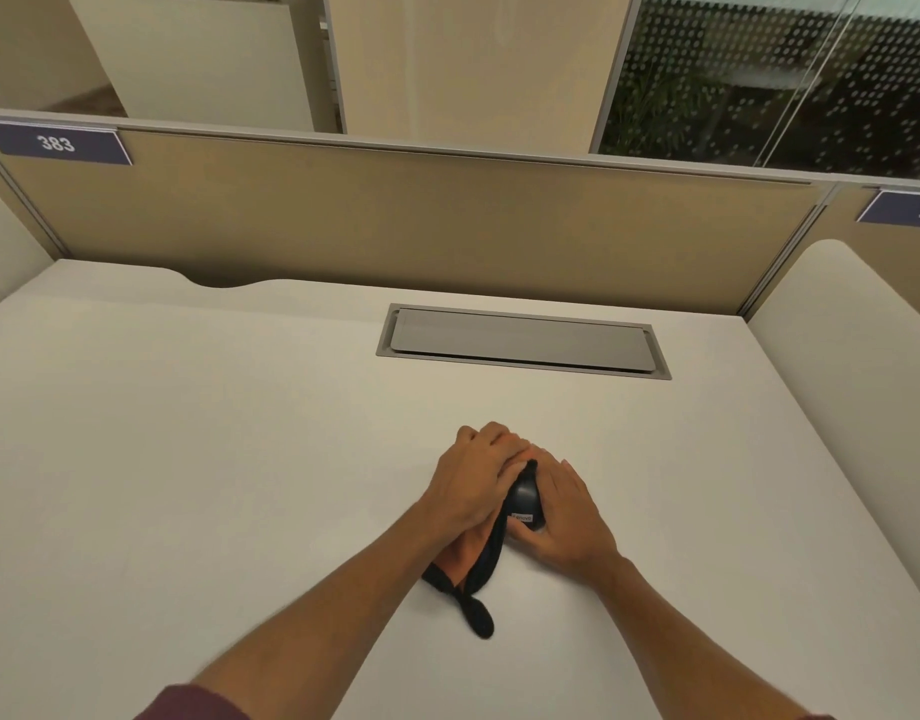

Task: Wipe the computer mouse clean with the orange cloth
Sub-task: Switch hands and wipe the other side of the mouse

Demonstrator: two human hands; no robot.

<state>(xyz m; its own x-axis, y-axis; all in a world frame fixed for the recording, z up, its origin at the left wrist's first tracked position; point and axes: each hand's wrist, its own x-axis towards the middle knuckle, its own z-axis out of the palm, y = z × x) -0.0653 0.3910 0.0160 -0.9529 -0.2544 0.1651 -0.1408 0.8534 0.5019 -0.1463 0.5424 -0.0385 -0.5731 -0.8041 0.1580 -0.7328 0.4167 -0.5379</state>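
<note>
Both hands meet on a white desk (pixel 187 433). The left hand (pixel 473 480) presses an orange cloth (pixel 460 558) with a dark border against the left side of a dark computer mouse (pixel 525 498). The right hand (pixel 567 517) cups the mouse from the right, thumb at its rear. A closed grey cable hatch (pixel 522 341) lies beyond.

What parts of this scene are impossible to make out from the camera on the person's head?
Head view, hidden or cut off:
- Mouse: front and sides covered by both hands; only its dark back with a label shows.
- Cloth: mostly under the left hand; a dark edging trails out.
- Right hand: fingertips hidden behind the mouse.
- Right number sign: cut by the frame edge.
- Whether the mouse is clean: too small to tell.
</note>
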